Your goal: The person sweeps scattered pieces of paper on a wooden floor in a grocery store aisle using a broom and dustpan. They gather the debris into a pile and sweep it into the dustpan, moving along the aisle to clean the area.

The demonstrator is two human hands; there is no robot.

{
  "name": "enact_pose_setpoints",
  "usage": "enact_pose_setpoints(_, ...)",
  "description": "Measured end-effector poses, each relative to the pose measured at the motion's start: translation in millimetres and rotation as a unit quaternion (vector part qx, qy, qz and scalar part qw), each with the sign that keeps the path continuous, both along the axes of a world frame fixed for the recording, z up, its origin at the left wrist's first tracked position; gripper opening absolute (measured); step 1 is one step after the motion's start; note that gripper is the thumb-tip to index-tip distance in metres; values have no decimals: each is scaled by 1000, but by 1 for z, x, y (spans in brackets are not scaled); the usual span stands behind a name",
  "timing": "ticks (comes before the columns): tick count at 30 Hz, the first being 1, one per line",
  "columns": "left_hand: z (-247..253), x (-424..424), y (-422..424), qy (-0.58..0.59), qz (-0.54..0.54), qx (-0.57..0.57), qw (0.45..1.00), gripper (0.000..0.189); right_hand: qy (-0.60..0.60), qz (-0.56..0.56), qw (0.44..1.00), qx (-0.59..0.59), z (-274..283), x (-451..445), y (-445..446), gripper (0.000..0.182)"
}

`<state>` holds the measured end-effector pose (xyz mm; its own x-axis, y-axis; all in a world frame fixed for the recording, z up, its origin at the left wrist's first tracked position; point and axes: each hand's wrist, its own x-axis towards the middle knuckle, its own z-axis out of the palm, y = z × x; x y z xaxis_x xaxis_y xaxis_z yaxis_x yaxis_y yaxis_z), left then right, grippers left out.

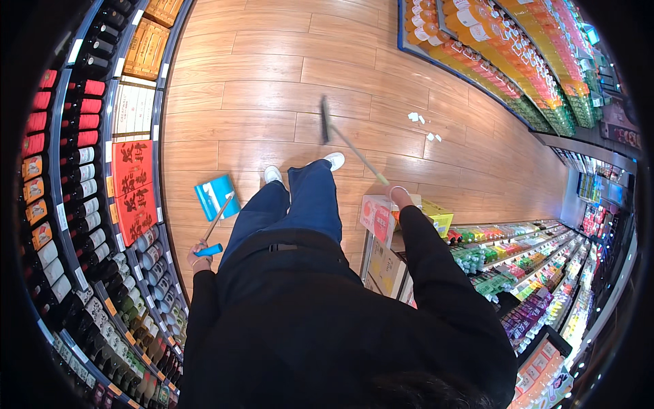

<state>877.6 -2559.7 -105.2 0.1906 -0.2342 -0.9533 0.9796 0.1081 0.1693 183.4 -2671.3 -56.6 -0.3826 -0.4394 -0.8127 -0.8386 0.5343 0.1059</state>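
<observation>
My left hand [199, 257] grips the long handle of a blue dustpan [220, 185], just by its blue end grip [208, 250]. The pan rests on the floor left of my feet; whether the pale patch on it is paper or glare, I cannot tell. Out to the right, my right hand [400, 196] is closed around the handle of a broom [357, 152]. The dark broom head [325, 120], slightly blurred, is ahead of my shoes. Several white scraps [416, 117], which look like paper, lie on the wood-look floor [265, 71] right of the broom head.
Shelves of wine bottles [87, 186] and boxes line the left. Stacked cartons [377, 217] stand close under my right arm, with a yellow box [438, 217] beside them. Bottled drinks [475, 25] fill a display at upper right. More drink shelves [531, 260] run along the right.
</observation>
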Motion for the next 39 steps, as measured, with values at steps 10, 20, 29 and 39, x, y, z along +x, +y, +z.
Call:
enact_pose_setpoints(10,52,-45,-35,71,8,-55,996,9,51,-95,991,-80,45,-21,-13,39)
enact_pose_setpoints(20,1,-29,21,10,83,-36,996,19,-57,-94,994,-12,-1,40,21,53)
enact_pose_setpoints(29,29,-55,84,-6,245,64,967,21,-137,276,951,5,40,166,-68,49)
enact_pose_setpoints(39,52,-121,192,-15,418,97,903,19,-175,565,803,76,40,375,-113,41)
